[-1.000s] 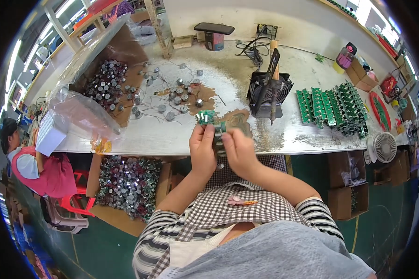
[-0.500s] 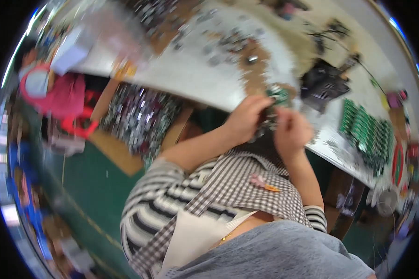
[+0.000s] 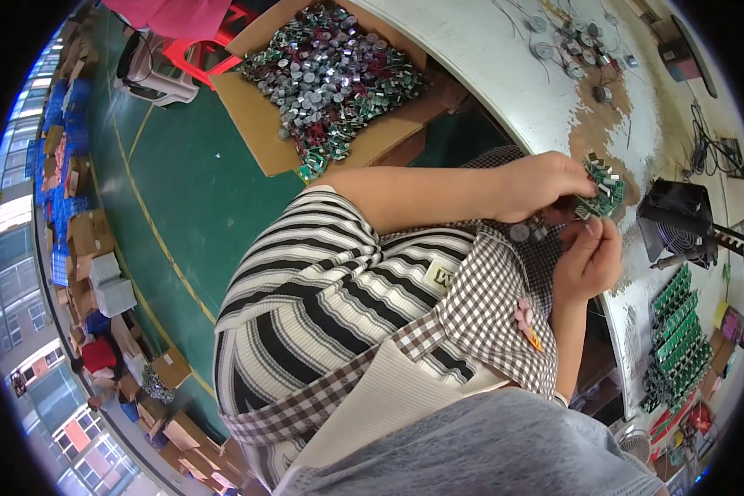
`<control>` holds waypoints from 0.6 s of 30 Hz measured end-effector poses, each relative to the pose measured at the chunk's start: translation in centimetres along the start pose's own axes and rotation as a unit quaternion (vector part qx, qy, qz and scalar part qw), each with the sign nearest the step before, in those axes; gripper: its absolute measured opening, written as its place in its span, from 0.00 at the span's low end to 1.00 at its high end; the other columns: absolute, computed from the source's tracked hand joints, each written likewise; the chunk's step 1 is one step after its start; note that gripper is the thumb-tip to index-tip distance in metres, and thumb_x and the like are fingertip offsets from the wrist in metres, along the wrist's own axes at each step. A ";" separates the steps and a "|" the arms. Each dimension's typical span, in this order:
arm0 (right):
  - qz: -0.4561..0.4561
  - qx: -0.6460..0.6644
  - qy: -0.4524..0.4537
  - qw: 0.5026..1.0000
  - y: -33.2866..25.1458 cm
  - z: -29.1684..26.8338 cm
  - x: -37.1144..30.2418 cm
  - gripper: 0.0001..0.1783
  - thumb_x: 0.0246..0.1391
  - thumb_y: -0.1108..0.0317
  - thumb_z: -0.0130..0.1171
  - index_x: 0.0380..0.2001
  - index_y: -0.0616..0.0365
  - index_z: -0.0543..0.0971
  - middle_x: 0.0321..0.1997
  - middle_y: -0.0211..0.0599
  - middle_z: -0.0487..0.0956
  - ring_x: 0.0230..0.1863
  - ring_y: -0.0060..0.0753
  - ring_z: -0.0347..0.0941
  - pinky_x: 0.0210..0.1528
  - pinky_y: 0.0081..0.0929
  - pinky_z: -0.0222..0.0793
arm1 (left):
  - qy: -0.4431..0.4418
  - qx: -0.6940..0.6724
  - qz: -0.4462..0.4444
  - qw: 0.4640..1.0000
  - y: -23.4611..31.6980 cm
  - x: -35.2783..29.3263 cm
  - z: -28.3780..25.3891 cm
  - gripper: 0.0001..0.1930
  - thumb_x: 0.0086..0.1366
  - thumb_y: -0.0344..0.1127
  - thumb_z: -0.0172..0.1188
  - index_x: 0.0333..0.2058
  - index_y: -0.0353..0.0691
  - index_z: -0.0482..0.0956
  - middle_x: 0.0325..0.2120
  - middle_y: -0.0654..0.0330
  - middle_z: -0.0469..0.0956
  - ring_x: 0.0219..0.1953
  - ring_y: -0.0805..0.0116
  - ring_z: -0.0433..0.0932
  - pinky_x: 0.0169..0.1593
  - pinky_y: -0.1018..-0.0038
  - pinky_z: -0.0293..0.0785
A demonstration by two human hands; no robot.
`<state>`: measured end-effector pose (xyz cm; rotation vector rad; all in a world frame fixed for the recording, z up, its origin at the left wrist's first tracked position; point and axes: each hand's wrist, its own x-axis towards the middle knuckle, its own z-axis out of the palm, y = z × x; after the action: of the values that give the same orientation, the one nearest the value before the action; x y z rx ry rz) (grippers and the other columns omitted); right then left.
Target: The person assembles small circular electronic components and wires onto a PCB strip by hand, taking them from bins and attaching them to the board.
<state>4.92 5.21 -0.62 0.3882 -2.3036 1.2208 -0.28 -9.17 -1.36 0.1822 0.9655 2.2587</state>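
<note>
At the table's near edge, my left hand curls its fingers against a cluster of small green circuit boards with white and silver parts on them. My right hand is closed in a pinch at the near side of that cluster; what its fingertips hold is too small to make out. Round silver discs hang below my left hand, in front of the checked apron. My palms and the undersides of the boards are hidden.
A cardboard box full of discs and boards stands left of the table. On the white table lie wired discs, rows of green boards and a black fan-like device. A red stool stands beyond the box.
My view has swung to the left, so the box and floor show more fully. Both hands stay close together at the boards; my right hand now sits lower, below the cluster.
</note>
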 end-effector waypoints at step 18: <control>0.083 0.095 -0.059 0.990 1.4 -0.2 -1.0 0.07 0.60 0.73 0.52 0.34 0.69 0.74 0.19 0.32 0.75 0.19 0.15 0.69 0.22 0.12 0.62 | 0.262 0.846 -0.059 0.460 5.2 -18.4 -24.9 0.19 0.52 0.21 0.47 0.41 0.46 0.79 0.40 0.58 0.78 0.49 0.58 0.72 0.52 0.53 0.59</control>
<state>5.18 6.14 -2.03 0.3489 -2.3663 1.5447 2.06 -38.10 -13.35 0.1982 3.0279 0.2542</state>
